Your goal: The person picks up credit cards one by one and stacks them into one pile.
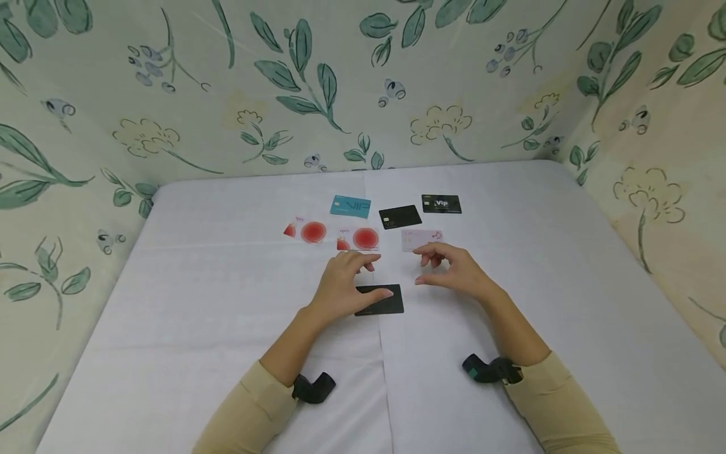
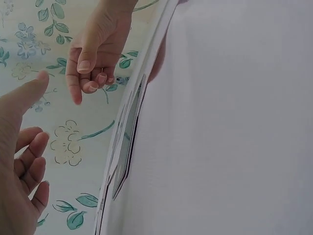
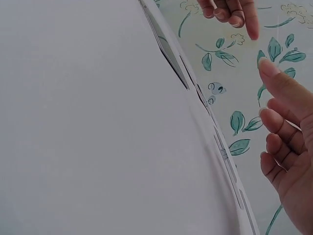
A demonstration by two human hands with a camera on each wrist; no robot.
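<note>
A plain black card (image 1: pixel 391 306) lies flat on the white cloth, nearest to my left hand (image 1: pixel 340 287). That hand's thumb overlaps the card in the head view, its fingers loosely bent with nothing between them. Across from it, my right hand (image 1: pixel 456 271) has thumb and index finger spread apart and holds nothing. Its index fingertip overlaps the lower edge of a pale pink card (image 1: pixel 420 238). Beyond the left fingers lies a white card with red circles (image 1: pixel 365 239). Both wrist views show the hands raised above the tabletop, facing each other.
Farther back lie another red-circled card (image 1: pixel 313 232), a blue VIP card (image 1: pixel 350 206), a black card (image 1: pixel 400 217) and a glossy black Vip card (image 1: pixel 442 203). The white cloth (image 1: pixel 198 302) ends at a leaf-patterned wall covering (image 1: pixel 340 75).
</note>
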